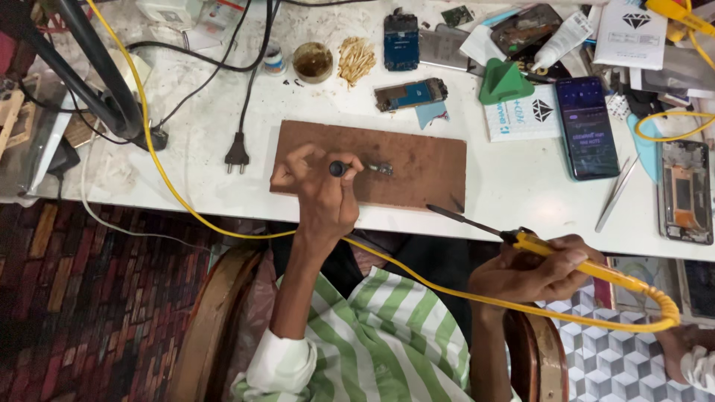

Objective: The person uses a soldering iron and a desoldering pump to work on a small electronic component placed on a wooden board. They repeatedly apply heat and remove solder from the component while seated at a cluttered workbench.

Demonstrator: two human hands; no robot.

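The left hand (324, 195) reaches forward from a bent elbow, its fingers curled closed around a small dark-handled tool (344, 168) whose tip meets a small metal part (383, 169) lying on the brown wooden board (417, 167). The board lies flat on the white worktop (514, 193), near its front edge. The right hand (532, 272) hangs back off the worktop's edge, wrapped shut around a yellow soldering iron (544, 249), whose dark tip points at the board's near right corner.
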